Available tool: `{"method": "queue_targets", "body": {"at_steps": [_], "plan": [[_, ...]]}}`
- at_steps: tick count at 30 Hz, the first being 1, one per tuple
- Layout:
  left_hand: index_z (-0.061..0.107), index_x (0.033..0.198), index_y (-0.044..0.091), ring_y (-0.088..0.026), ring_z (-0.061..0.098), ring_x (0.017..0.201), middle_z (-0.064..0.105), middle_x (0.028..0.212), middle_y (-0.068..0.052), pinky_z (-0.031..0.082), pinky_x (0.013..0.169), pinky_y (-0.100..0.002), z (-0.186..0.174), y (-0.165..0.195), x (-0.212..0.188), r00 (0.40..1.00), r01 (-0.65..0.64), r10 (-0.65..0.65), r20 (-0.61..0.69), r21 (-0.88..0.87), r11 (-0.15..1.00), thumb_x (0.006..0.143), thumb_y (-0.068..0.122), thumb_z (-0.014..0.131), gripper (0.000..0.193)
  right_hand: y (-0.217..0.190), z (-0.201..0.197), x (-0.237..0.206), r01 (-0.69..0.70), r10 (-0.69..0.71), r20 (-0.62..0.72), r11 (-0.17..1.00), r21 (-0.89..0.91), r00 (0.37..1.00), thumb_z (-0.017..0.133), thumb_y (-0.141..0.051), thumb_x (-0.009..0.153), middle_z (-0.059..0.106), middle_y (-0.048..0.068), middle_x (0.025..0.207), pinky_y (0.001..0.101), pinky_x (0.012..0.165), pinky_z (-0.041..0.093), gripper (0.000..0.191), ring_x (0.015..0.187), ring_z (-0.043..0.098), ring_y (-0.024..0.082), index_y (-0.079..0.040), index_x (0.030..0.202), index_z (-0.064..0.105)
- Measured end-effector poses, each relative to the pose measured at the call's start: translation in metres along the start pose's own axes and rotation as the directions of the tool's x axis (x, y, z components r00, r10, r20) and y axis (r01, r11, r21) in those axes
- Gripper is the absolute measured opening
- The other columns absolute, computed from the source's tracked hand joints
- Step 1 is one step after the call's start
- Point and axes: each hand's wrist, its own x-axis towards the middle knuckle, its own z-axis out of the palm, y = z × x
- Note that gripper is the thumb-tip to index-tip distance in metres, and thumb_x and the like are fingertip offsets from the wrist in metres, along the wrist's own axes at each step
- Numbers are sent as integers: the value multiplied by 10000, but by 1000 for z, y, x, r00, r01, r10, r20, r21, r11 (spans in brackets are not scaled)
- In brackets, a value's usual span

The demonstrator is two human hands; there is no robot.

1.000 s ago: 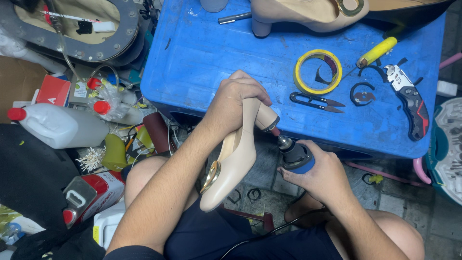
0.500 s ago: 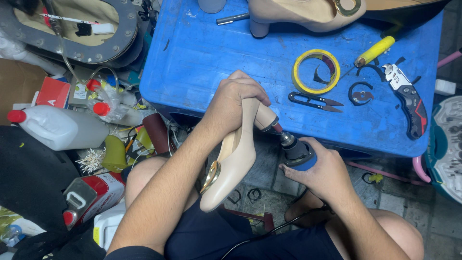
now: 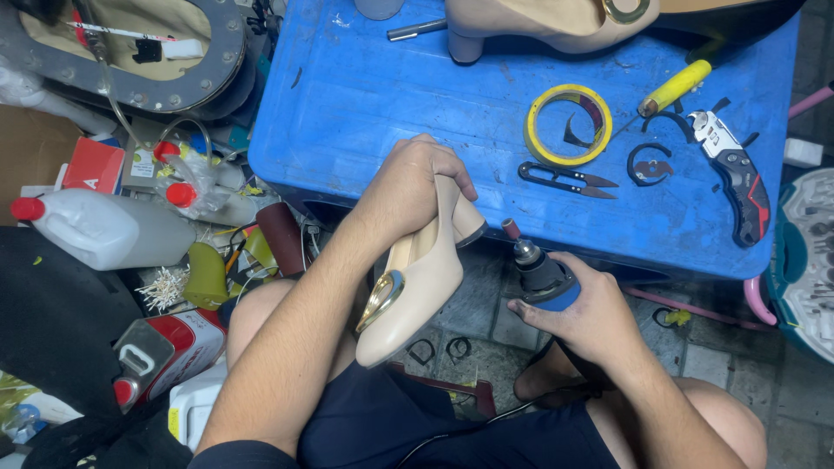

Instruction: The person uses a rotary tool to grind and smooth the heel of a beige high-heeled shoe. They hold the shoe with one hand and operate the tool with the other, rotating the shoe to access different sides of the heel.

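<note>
Head view: right hand has its grip clamped on a rotary tool, left hand grips the beige heeled shoe above the lap; beyond, blue worktop carries yellow tape and snips

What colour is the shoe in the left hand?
Beige, with a gold oval buckle on the toe; the shoe shows in the head view.
</note>
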Motion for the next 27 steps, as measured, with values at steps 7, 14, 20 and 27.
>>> {"method": "queue_targets", "body": {"at_steps": [7,14,20,27], "plan": [[813,751,126,-281,654,881,764,799,-54,536,834,-401,-1,9,-2,999,46,-46,-10,46,998,762,63,670,157,-1,9,1,24,-24,16,1000,0,1000,940,-314,590,814,116,933,342,807,596,719,857,788,192,-41,1201,679],[826,766,136,-285,651,878,764,797,-61,545,824,-410,-1,13,-3,995,94,-92,-25,81,992,782,81,668,168,-4,12,2,21,-21,8,999,-34,1000,938,-321,592,807,124,943,352,814,593,722,874,790,211,-44,1204,674],[825,774,132,-288,656,879,768,797,-73,548,817,-413,-2,13,-3,991,132,-131,-19,67,989,777,78,670,164,-11,12,4,8,-8,16,999,-43,1000,934,-327,598,809,117,960,357,821,598,704,902,796,217,-66,1203,685],[825,790,120,-300,679,892,772,822,-101,556,828,-418,0,10,-2,990,139,-138,-24,36,990,764,58,658,180,-16,11,2,16,-15,18,999,-38,1000,932,-308,587,815,113,954,357,820,600,698,896,800,226,-71,1197,687]]}}
